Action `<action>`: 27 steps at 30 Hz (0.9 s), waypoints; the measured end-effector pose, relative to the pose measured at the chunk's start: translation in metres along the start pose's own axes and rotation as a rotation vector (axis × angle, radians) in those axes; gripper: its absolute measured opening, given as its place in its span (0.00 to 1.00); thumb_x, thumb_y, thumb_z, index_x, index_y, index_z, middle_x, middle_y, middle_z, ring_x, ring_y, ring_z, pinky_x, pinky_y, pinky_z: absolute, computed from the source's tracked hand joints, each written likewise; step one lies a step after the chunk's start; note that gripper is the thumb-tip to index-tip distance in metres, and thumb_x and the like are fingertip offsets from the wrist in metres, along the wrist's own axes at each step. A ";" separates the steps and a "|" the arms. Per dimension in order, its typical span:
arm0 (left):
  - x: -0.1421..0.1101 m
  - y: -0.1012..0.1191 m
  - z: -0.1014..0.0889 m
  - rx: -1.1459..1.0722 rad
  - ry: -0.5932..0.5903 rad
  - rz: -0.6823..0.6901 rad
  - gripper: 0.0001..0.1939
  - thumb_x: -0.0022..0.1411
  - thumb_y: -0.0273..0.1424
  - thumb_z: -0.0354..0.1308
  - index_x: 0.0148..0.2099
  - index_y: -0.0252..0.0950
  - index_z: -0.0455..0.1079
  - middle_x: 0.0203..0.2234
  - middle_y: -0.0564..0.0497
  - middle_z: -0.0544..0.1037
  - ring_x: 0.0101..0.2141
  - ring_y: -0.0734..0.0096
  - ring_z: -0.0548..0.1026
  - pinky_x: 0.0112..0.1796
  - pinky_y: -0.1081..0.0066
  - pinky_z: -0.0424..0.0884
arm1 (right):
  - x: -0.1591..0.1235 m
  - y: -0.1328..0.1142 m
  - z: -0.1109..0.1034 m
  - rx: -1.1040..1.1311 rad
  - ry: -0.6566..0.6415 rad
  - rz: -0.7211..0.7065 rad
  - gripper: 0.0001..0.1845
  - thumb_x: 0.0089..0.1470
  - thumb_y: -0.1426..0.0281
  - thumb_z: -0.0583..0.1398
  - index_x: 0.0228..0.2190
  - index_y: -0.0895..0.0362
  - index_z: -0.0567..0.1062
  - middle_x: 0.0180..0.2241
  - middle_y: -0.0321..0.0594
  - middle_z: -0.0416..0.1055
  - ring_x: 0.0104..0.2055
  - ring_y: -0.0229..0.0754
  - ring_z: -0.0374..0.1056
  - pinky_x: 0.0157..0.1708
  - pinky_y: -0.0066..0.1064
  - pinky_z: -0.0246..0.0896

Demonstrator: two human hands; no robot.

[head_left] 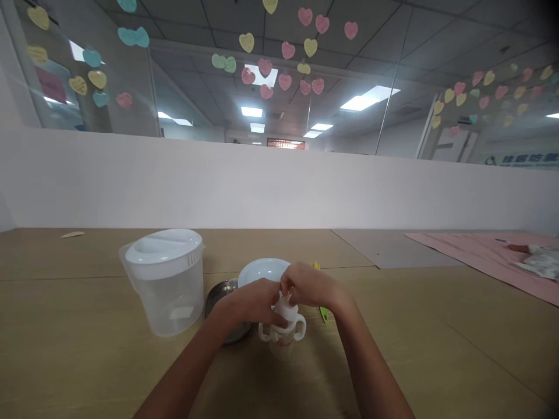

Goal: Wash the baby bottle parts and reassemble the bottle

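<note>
A clear baby bottle (280, 336) with two white handles stands on the wooden table (87, 302). My left hand (248, 302) wraps around its white top (286, 308) from the left, and my right hand (308, 284) pinches the top from above and to the right. The hands partly hide the top, so its exact shape is unclear. Just behind them lies a white round lid or plate (262, 270). A steel dish (220, 302) sits under my left wrist, partly hidden.
A large clear plastic pitcher (168, 302) with a white lid stands left of my hands. A green-yellow utensil (324, 315) lies partly hidden to the right of the bottle. Farther right, another person's hand (519, 248) rests beside a pale packet (539, 260) on a pink cloth (476, 256). A low white partition (262, 186) runs behind the table.
</note>
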State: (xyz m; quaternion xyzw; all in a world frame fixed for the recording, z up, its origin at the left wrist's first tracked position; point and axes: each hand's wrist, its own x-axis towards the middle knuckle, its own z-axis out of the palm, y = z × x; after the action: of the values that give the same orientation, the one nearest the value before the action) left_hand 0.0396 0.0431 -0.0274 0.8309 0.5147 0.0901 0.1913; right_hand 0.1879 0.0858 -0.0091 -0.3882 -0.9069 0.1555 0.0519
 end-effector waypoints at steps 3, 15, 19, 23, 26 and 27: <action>0.005 -0.011 0.004 -0.061 0.002 0.021 0.21 0.40 0.38 0.63 0.39 0.37 0.69 0.32 0.53 0.74 0.31 0.69 0.70 0.28 0.75 0.62 | 0.001 0.000 0.001 0.033 -0.022 -0.018 0.08 0.35 0.81 0.58 0.21 0.58 0.73 0.25 0.35 0.71 0.27 0.33 0.65 0.22 0.21 0.52; 0.018 -0.026 0.020 -0.170 -0.107 0.047 0.21 0.31 0.33 0.67 0.33 0.35 0.70 0.31 0.55 0.75 0.33 0.67 0.72 0.29 0.75 0.66 | -0.003 -0.009 0.002 -0.005 0.029 -0.133 0.13 0.35 0.83 0.55 0.23 0.58 0.75 0.28 0.36 0.72 0.29 0.34 0.64 0.24 0.20 0.52; 0.020 -0.030 0.021 -0.184 -0.133 0.025 0.21 0.30 0.34 0.68 0.31 0.34 0.70 0.29 0.55 0.75 0.31 0.67 0.71 0.27 0.75 0.66 | 0.002 -0.001 0.004 0.057 -0.031 -0.241 0.17 0.34 0.84 0.55 0.26 0.57 0.77 0.26 0.34 0.73 0.26 0.32 0.65 0.22 0.19 0.53; 0.020 -0.032 0.020 -0.186 -0.114 0.055 0.21 0.30 0.34 0.67 0.32 0.35 0.70 0.30 0.55 0.75 0.33 0.66 0.71 0.29 0.74 0.67 | 0.005 0.006 0.004 0.107 -0.037 -0.234 0.21 0.34 0.85 0.51 0.25 0.57 0.78 0.27 0.34 0.74 0.28 0.33 0.67 0.25 0.19 0.56; 0.020 -0.031 0.019 -0.194 -0.135 0.048 0.21 0.31 0.33 0.67 0.33 0.35 0.70 0.30 0.54 0.75 0.33 0.66 0.71 0.30 0.74 0.67 | 0.006 0.005 0.005 0.092 0.000 -0.211 0.21 0.34 0.85 0.50 0.23 0.57 0.79 0.26 0.35 0.75 0.26 0.34 0.66 0.24 0.20 0.56; 0.020 -0.030 0.019 -0.190 -0.143 0.034 0.21 0.31 0.33 0.67 0.33 0.35 0.70 0.31 0.54 0.75 0.33 0.66 0.72 0.30 0.74 0.67 | 0.006 0.005 0.005 0.083 0.004 -0.211 0.21 0.33 0.85 0.50 0.23 0.57 0.79 0.25 0.35 0.75 0.25 0.34 0.66 0.23 0.20 0.56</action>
State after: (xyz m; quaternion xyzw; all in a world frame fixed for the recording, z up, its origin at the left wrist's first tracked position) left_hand 0.0304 0.0683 -0.0582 0.8220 0.4746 0.0820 0.3039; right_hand 0.1859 0.0916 -0.0157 -0.2883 -0.9354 0.1861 0.0859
